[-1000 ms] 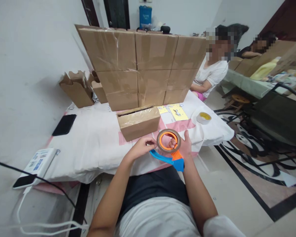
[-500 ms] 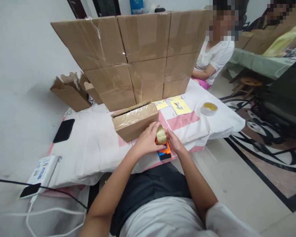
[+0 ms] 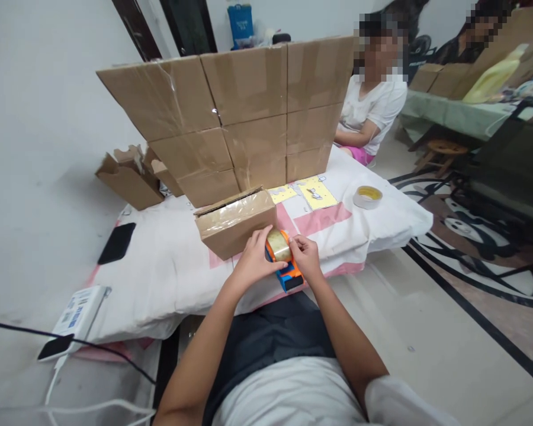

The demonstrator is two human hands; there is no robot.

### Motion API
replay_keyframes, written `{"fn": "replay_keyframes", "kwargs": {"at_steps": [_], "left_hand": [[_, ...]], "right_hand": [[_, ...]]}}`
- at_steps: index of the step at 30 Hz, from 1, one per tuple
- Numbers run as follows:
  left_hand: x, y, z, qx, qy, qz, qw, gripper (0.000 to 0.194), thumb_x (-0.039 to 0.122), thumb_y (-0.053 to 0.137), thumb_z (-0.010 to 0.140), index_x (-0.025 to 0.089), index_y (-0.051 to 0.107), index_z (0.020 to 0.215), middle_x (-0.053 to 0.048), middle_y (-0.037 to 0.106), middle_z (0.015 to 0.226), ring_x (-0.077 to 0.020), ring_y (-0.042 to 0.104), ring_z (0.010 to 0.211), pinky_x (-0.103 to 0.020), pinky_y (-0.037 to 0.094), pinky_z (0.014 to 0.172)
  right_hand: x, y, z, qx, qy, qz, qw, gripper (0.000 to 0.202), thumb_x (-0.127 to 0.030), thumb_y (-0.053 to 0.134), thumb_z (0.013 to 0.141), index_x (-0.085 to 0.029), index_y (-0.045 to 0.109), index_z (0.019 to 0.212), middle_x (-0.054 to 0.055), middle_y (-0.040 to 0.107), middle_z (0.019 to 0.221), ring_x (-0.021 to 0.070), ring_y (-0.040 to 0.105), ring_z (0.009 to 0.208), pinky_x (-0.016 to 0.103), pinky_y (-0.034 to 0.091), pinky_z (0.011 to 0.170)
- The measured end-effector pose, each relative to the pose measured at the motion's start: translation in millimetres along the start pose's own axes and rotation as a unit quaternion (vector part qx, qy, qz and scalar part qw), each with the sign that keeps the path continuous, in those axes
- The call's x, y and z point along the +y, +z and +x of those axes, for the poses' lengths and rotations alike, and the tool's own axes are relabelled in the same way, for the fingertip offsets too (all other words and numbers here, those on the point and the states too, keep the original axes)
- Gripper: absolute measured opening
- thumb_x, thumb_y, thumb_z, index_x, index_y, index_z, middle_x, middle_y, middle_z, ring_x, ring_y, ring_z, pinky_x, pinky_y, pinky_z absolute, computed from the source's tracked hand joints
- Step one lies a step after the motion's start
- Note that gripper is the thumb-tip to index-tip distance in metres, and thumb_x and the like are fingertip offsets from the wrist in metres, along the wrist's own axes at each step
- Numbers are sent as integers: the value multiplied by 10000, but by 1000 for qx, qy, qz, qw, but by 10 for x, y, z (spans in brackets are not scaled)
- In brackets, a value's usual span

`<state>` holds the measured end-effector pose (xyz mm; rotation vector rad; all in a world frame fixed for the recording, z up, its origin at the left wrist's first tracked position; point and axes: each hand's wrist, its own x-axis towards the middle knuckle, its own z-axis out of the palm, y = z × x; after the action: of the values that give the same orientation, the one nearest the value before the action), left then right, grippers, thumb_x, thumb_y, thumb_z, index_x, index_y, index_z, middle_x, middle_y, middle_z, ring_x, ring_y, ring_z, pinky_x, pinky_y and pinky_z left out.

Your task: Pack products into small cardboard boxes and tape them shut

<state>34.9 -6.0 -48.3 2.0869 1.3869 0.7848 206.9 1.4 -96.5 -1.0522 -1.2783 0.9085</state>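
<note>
Head view: tape roll (image 3: pixel 278 246) in blue-orange dispenser (image 3: pixel 292 278) lies between both hands, near either; long axis points away, slightly left. Left hand (image 3: pixel 252 255) cups roll, thumb and fingers parted. Right hand (image 3: pixel 307 257) fingertips bunched at roll's right side, anything pinched unclear. Carton (image 3: pixel 237 229) just beyond left hand, on cloth-covered table (image 3: pixel 160 281).

Pale creased top (image 3: pixel 288 390), 1 loose pale sleeve (image 3: pixel 400 402); dark bottoms (image 3: pixel 275 337); hands bare: left hand (image 3: pixel 255 257), right hand (image 3: pixel 307 258).

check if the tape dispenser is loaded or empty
Loaded: a roll of tape sits on the orange-and-blue dispenser, with the left hand curled around the roll.
</note>
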Motion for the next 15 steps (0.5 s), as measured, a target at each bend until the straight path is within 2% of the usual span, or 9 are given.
{"fn": "replay_keyframes", "kwargs": {"at_steps": [3,6,9,12,15], "left_hand": [[55,-55,-85,16,-4,11,1000,971,359,847,664,270,349,1493,-119,463,1433,-346,471,1351,-498,404,1122],[135,-80,-185,50,-20,28,998,959,360,840,668,269,349,1487,-123,467,1440,-352,470,1355,-507,406,1119],[194,-68,-255,68,-45,37,996,970,401,847,656,247,359,1481,-146,500,1402,-376,499,1328,-531,426,1092],[185,-42,-268,60,-52,22,997,968,474,839,662,235,367,1473,-155,497,1400,-376,512,1319,-517,443,1073],[124,-14,-251,39,-52,-3,998,920,495,822,678,242,391,1450,-136,494,1383,-344,546,1274,-484,466,1047]], "right_hand": [[-44,17,-7,-11,-22,-14,1000,357,-443,590,923,-207,578,655,-44,414,539,109,351,493,264,249,486],[-96,34,-29,-24,-40,-31,998,295,-422,603,916,-203,633,721,-27,513,566,121,435,507,261,297,492],[-131,38,-50,-34,-24,-17,999,305,-426,623,899,-202,617,691,-26,528,550,125,463,503,258,323,492],[-124,14,-47,-47,-3,15,999,353,-451,629,884,-205,559,641,-37,494,531,114,432,484,251,309,480],[-71,-30,-27,-73,-15,-1,997,346,-447,610,888,-200,549,653,-41,483,541,108,427,494,246,305,491]]}}
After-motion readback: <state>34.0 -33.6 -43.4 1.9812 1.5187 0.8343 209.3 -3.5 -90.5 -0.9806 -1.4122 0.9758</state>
